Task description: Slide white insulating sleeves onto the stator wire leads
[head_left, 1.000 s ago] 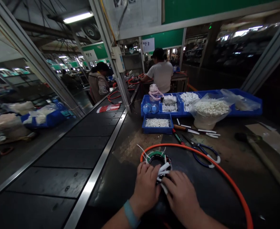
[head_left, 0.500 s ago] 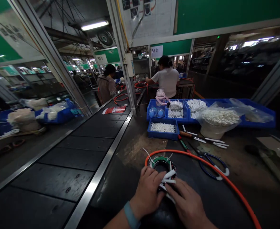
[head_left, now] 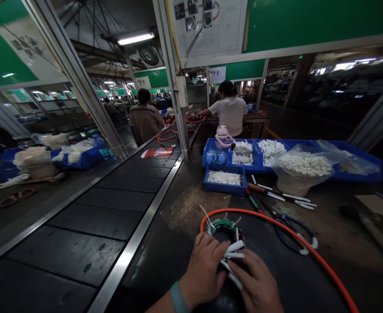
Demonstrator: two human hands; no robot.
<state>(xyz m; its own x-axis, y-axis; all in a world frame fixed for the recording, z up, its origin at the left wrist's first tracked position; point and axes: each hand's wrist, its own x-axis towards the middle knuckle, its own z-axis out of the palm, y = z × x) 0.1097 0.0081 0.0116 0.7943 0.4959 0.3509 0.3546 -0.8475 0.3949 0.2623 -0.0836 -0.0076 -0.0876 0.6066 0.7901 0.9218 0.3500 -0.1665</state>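
A ring-shaped motor stator (head_left: 225, 224) with a green top edge lies on the dark worktop, and thin white ties stick out from it. Several white sleeves (head_left: 235, 247) stand out at its near side, between my hands. My left hand (head_left: 206, 265) is closed over the near left of the ring, its fingers on the sleeves. My right hand (head_left: 258, 280) is closed too, thumb and fingertips pinching at a white sleeve from the right. The fingers hide the ring's near part. A thick orange cable (head_left: 308, 239) curves round from the stator to the lower right.
Blue-handled scissors (head_left: 295, 234) and a green-and-red tool (head_left: 252, 201) lie beyond the cable. Behind them stand a small blue bin (head_left: 225, 190) of white pieces, larger blue bins (head_left: 256, 167) and a bagged tub (head_left: 295, 187). A conveyor (head_left: 113, 208) runs along the left. Two people (head_left: 228, 111) sit farther off.
The view has shifted slightly, so things appear a little lower and to the right. Both hands stay at the stator; the right fingers have moved slightly along the sleeves. The person at far left has turned.
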